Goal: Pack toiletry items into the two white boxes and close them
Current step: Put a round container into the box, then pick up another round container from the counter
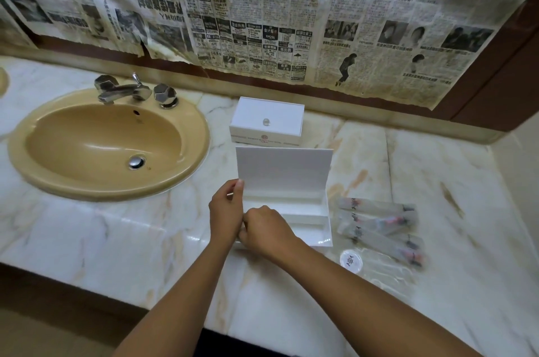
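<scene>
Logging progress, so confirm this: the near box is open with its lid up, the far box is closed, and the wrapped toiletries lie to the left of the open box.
One detail is wrong. The head view shows the toiletries lying to the right of the open box, not the left. The rest stands: its lid is up, and the far box is closed.

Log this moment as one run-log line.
near box: lid up, looks empty | far box: shut | left hand: on near box's left edge | right hand: at its front-left corner | packets: on counter, unpacked
</scene>
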The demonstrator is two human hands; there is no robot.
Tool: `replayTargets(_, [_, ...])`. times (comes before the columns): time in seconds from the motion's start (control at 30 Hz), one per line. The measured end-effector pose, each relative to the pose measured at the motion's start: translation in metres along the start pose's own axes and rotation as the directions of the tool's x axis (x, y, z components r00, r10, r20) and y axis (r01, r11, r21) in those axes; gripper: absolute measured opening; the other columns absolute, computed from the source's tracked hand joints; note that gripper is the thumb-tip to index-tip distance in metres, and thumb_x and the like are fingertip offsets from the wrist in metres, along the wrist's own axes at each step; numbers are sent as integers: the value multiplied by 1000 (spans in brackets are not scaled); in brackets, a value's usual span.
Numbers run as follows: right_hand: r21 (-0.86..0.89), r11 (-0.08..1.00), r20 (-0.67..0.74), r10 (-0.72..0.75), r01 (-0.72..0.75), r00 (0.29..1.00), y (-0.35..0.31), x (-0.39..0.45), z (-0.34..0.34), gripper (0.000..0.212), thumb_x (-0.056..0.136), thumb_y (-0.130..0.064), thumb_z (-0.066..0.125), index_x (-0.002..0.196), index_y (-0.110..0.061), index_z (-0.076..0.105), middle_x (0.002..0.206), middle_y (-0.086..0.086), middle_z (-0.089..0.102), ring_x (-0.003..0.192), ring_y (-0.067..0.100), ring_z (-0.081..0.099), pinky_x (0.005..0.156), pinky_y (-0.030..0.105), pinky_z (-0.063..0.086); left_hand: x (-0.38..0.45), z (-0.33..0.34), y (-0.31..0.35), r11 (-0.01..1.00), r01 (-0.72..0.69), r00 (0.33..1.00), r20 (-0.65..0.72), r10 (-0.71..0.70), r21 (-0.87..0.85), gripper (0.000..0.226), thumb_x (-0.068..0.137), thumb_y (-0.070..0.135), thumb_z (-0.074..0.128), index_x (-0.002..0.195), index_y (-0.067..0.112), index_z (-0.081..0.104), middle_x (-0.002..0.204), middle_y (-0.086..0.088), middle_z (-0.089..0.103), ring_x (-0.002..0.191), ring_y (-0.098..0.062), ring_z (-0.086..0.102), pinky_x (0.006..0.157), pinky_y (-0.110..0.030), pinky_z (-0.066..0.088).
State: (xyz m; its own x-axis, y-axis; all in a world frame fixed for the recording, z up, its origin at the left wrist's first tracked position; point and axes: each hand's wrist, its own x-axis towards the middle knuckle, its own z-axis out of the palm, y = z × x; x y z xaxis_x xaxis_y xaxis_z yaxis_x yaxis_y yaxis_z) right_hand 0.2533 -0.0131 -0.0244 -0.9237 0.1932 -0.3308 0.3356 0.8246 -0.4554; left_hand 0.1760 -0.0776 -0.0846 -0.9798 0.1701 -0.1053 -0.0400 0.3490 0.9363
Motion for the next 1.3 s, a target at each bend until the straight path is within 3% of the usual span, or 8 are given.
replayTargets(0.1, [-43,999,-24,19,-20,1000,4,-5,-4,30,89,-19,49,63,-14,35,68,5,41,72,28,44,62,29,31,0,0,-1,1000,-4,1000,-7,4,3,24,99,35,53,106,19,70,97,9,70,81,-8,61,69,-9,41])
replayTargets(0.23, [-71,997,7,27,-27,1000,2,-7,-10,11,91,-18,52,85,-8,51,97,14,58,84,30,53,65,30,34,1,0,-3,1000,-12,1000,0,12,1,25,99,35,53,107,19,70,103,6,71,86,-13,61,73,-17,43])
replayTargets(0.47, [95,992,70,78,-85,994,-3,-5,-9,25,89,-12,49,65,-14,42,75,6,47,74,25,47,52,28,32,0,0,-1,999,-27,1000,-3,27,19,24,100,33,52,108,17,69,99,7,69,80,-6,61,67,-5,40])
replayTargets(0.57, [108,992,52,59,-64,997,0,-11,-13,32,90,-14,48,61,-20,36,76,8,49,75,25,46,61,29,35,0,0,-1,999,-29,1000,-5,29,15,24,100,33,52,108,18,69,100,7,69,83,-6,61,70,-10,41])
replayTargets(0.7, [109,994,-89,-3,13,996,5,-25,-18,15,88,-23,54,88,-10,61,94,8,65,87,25,58,71,33,46,1,0,-3,999,-35,999,-3,35,13,24,100,34,52,105,18,69,101,6,70,90,-10,62,73,-15,43])
replayTargets(0.93, [87,994,-354,99,-72,930,59,-62,-45,16,88,-25,54,101,-21,63,100,-4,60,94,16,56,75,28,41,3,-1,-6,999,-40,999,14,40,7,28,100,37,51,108,17,70,103,6,70,95,-9,64,79,-19,45])
replayTargets(1.17, [-23,921,-202,376,-388,905,114,-88,-44,8,82,-21,55,86,-23,62,87,-8,62,77,13,53,56,25,33,5,0,-8,999,-49,999,13,49,19,28,100,39,51,102,17,69,96,5,69,79,-7,59,73,-23,43])
replayTargets(1.3, [-92,913,-89,390,-397,917,122,-89,-32,19,81,-25,60,101,-23,58,101,-5,58,91,16,56,66,25,39,5,0,-9,998,-60,998,11,59,25,30,100,36,51,106,14,70,103,3,71,90,-10,63,78,-20,45])
